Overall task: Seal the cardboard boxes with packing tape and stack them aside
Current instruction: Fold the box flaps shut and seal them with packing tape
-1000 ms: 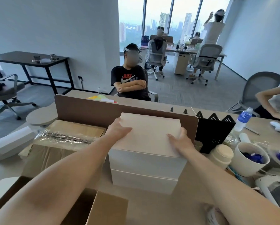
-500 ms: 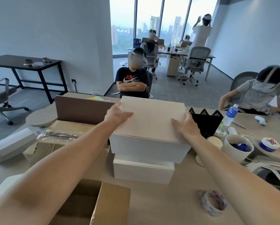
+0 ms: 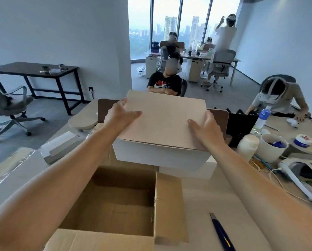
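I have the pale box (image 3: 165, 120) between both hands, out toward the far edge of the desk (image 3: 196, 205). My left hand (image 3: 121, 116) grips its left side, thumb lying flat across the lid and the other fingers wrapped round the far corner. My right hand (image 3: 205, 131) grips the right side the same way, thumb on top, fingers curled down the wall out of sight. The box hangs over a second white box (image 3: 186, 172), set off to its left (I cannot tell whether the two touch).

My worry is the grip. I am squeezing smooth card from the sides with nothing under the base, so the box could slide down through my palms. If it did, it would tip off the lower box toward the open brown box (image 3: 119, 201) at the near edge. No tape shows on the front seam, so the lid could also spring up. A swing to the right risks clipping the white jar (image 3: 247, 145) and cup (image 3: 271, 147). The knife (image 3: 221, 232) at the near edge lies close to my right forearm.
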A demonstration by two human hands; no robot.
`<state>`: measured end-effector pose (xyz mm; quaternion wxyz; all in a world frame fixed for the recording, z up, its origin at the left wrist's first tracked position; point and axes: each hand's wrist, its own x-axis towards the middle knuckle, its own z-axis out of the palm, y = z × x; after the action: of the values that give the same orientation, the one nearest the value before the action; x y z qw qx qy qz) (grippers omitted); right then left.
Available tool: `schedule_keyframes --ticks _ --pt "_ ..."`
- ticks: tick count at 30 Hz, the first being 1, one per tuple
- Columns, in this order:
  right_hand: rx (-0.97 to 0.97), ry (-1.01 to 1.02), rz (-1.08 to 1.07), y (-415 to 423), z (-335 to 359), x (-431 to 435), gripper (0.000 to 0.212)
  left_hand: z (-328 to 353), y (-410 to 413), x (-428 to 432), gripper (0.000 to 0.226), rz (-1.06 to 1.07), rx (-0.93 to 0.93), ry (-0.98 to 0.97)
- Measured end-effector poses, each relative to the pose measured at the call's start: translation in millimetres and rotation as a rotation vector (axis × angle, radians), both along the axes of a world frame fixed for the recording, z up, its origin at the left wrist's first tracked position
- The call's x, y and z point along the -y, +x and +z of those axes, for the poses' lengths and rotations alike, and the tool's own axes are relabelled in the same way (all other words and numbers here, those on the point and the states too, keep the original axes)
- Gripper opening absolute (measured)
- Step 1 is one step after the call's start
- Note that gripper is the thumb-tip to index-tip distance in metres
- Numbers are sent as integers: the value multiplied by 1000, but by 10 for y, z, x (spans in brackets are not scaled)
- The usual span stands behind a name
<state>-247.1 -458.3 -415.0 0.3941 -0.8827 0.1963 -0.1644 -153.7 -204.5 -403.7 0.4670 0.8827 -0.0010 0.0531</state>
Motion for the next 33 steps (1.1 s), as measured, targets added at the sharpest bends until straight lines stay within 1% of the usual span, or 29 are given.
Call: schedule_keyframes --ticks 5,11,13,21,26,30,33 --pt "-7 22 26 -463 -283 -814 83 -276 -335 -819 86 13 -19 77" --pt "-48 75 37 -773 -692 -1449 87 -662 -619 -1460 90 -11 -92 70" --pt "-75 76 32 -826 -791 -1573 87 -789 -708 -1571 87 6 -110 95" --pt "-175 25 4 -893 -1115 -1762 88 -1180 -882 -1784 81 44 -229 82" --pt "-151 80 55 -818 -1219 -1790 85 -1359 -1007 -1752 76 81 -243 -45" --pt "-142 79 58 -799 -1394 -1816 85 -1503 -998 -1831 77 117 -240 24" --pt "-169 224 24 -784 -1636 -1841 85 -1633 -988 -1836 82 118 -275 43"
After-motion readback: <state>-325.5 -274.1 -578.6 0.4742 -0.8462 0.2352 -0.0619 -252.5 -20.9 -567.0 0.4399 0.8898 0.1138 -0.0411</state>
